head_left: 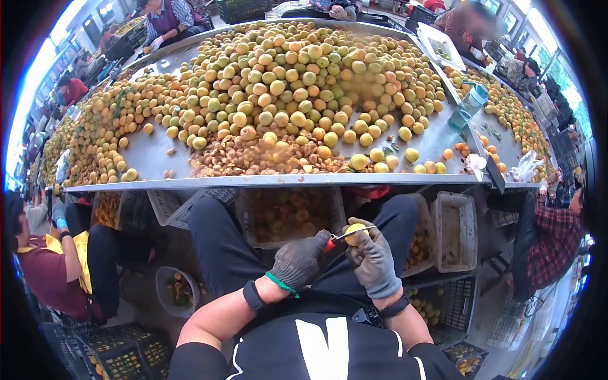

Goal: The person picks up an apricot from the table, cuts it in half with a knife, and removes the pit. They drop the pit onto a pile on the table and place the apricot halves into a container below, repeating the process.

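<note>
My left hand (299,258), in a dark grey knit glove with a green cuff, is closed round the red handle of a knife (332,242). The thin blade points right and lies against a yellow fruit (358,235). My right hand (374,258), in a lighter grey glove, grips that fruit between thumb and fingers. Both hands are over my lap, close together. Beyond them, a crate of cut orange fruit (278,244) sits between my knees, below the table edge.
A metal table (149,155) carries a large heap of fruit (272,82) and a pile of pits (234,158). A blue bottle (468,106) stands at its right. Crates and a white bucket (163,285) flank my legs. People sit left (50,266) and right (554,237).
</note>
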{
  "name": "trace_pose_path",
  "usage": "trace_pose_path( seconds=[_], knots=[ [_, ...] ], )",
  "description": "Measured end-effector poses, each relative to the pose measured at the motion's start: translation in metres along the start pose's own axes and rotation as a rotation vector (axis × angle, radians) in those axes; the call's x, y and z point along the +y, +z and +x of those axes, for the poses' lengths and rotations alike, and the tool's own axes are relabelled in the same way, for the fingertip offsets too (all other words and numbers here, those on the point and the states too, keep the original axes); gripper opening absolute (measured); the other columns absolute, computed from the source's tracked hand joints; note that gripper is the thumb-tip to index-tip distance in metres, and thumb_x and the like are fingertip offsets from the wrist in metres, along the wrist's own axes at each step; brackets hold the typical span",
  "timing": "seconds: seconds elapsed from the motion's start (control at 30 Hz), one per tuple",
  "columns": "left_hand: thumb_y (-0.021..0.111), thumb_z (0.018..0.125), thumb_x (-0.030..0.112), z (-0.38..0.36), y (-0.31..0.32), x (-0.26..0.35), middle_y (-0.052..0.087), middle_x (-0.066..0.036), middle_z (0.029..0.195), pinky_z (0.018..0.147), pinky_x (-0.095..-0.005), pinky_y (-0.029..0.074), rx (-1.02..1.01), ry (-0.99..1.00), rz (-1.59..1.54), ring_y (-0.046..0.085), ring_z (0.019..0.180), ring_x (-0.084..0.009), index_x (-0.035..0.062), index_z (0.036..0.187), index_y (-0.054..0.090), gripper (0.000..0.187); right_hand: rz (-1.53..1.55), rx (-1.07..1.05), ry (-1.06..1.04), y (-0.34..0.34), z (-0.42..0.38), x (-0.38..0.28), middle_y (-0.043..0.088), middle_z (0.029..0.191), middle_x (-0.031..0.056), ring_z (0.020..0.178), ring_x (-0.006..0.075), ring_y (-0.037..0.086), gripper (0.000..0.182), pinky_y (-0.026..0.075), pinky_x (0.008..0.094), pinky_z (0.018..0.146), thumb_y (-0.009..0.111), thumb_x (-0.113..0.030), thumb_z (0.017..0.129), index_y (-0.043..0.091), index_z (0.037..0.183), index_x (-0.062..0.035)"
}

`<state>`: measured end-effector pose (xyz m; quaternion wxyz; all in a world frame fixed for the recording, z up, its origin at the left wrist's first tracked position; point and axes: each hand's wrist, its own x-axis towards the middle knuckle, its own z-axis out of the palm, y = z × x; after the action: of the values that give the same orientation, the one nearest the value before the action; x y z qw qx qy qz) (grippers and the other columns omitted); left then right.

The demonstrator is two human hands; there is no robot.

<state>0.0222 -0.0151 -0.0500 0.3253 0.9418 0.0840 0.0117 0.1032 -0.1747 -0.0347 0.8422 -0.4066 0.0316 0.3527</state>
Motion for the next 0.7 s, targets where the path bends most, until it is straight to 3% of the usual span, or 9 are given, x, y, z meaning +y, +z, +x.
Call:
trace_pose_path(
  seconds=[0.03, 0.1, 0.23, 0.3, 0.4, 0.6, 0.63, 0.7],
  knots=[
    [0.069, 0.080, 0.029, 0.003, -0.004, 0.000, 0.067, -0.016, 0.078, 0.060, -0.0475, 0.050, -0.030, -0.002, -0.004, 0.066, 0.072, -0.0370, 0.0130, 0.110, 0.056, 0.036, -0.001, -0.007, 0.005, 0.004, 0.000, 0.001, 0.063, 0.094, 0.0017, 0.071, 0.0014, 0.053, 0.035, 0.040, 0.0134, 0.059, 0.068, -0.012, 0.090, 0.056, 0.121, -0.0020],
    [0.069, 0.080, 0.029, 0.002, -0.005, -0.001, 0.067, -0.017, 0.079, 0.061, -0.0475, 0.050, -0.063, -0.005, -0.007, 0.066, 0.073, -0.0373, 0.0125, 0.109, 0.056, 0.035, -0.307, 0.073, -0.198, 0.012, -0.002, 0.003, 0.062, 0.094, 0.0001, 0.064, 0.0001, 0.048, 0.037, 0.037, 0.0139, 0.055, 0.068, -0.012, 0.090, 0.055, 0.123, -0.0024],
    [0.068, 0.082, 0.030, 0.001, 0.013, -0.002, 0.067, -0.017, 0.079, 0.061, -0.0471, 0.050, -0.052, -0.076, -0.050, 0.067, 0.074, -0.0373, 0.0122, 0.105, 0.056, 0.031, -0.441, 0.099, -0.291, 0.008, -0.001, 0.007, 0.061, 0.095, -0.0001, 0.061, 0.0010, 0.044, 0.042, 0.035, 0.0150, 0.054, 0.067, -0.011, 0.090, 0.051, 0.128, -0.0018],
    [0.067, 0.083, 0.030, 0.000, 0.016, -0.001, 0.067, -0.016, 0.079, 0.060, -0.0471, 0.050, -0.027, -0.068, -0.080, 0.067, 0.074, -0.0373, 0.0123, 0.104, 0.055, 0.030, -0.087, -0.016, -0.096, 0.003, 0.000, 0.005, 0.061, 0.096, 0.0006, 0.063, 0.0032, 0.047, 0.044, 0.036, 0.0163, 0.055, 0.067, -0.010, 0.090, 0.049, 0.130, -0.0010],
    [0.066, 0.084, 0.030, 0.003, 0.007, 0.002, 0.067, -0.016, 0.079, 0.060, -0.0472, 0.049, -0.021, -0.053, -0.066, 0.066, 0.075, -0.0372, 0.0120, 0.103, 0.055, 0.029, 0.138, -0.060, 0.004, 0.000, 0.002, 0.007, 0.062, 0.096, 0.0013, 0.061, 0.0025, 0.046, 0.043, 0.035, 0.0161, 0.053, 0.066, -0.010, 0.091, 0.049, 0.130, -0.0015],
    [0.066, 0.084, 0.030, 0.011, 0.011, -0.007, 0.067, -0.014, 0.078, 0.062, -0.0463, 0.049, 0.002, 0.037, -0.046, 0.066, 0.077, -0.0360, 0.0124, 0.101, 0.055, 0.027, -0.274, 0.062, -0.122, 0.001, 0.006, 0.008, 0.064, 0.103, 0.0026, 0.060, 0.0027, 0.046, 0.042, 0.035, 0.0170, 0.053, 0.063, -0.012, 0.093, 0.049, 0.131, -0.0039],
    [0.065, 0.084, 0.028, 0.010, 0.012, -0.004, 0.066, -0.014, 0.077, 0.062, -0.0465, 0.049, 0.029, 0.039, -0.050, 0.066, 0.076, -0.0360, 0.0129, 0.100, 0.055, 0.024, -0.276, 0.064, -0.122, -0.001, 0.005, 0.005, 0.064, 0.103, 0.0026, 0.060, 0.0027, 0.046, 0.042, 0.035, 0.0170, 0.053, 0.063, -0.012, 0.093, 0.049, 0.131, -0.0039],
    [0.065, 0.084, 0.025, 0.008, 0.011, 0.000, 0.066, -0.014, 0.076, 0.061, -0.0468, 0.050, 0.055, 0.038, -0.054, 0.066, 0.075, -0.0360, 0.0133, 0.099, 0.055, 0.022, 0.060, -0.119, 0.015, -0.007, 0.001, 0.000, 0.064, 0.108, 0.0049, 0.072, 0.0060, 0.055, 0.045, 0.041, 0.0172, 0.060, 0.065, -0.010, 0.091, 0.049, 0.131, -0.0024]
  ],
)
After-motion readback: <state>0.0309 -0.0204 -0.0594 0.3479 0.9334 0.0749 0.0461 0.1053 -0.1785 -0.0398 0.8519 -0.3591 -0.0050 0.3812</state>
